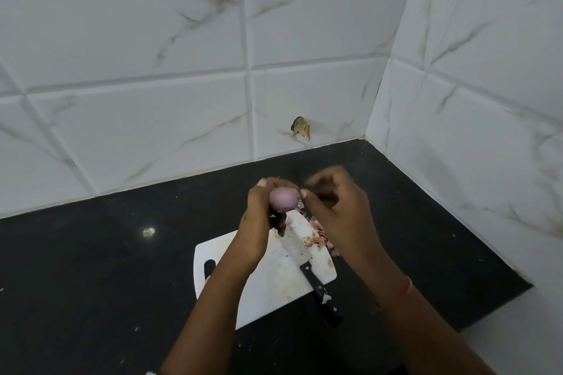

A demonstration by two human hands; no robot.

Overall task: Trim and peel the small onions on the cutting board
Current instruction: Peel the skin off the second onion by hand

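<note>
Onion (283, 198): pinched in left hand (259, 216) fingertips, peeled pale.
Right hand (335, 210): blurred beside it, grip unclear.
Risk: onion could slip onto knife (297, 245) below.

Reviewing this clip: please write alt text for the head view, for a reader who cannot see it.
A person's left hand holds a small pink onion above a white cutting board while the right hand, blurred, hovers beside it. A knife and a heap of onion skins lie on the board, on a black counter in a tiled corner.
</note>
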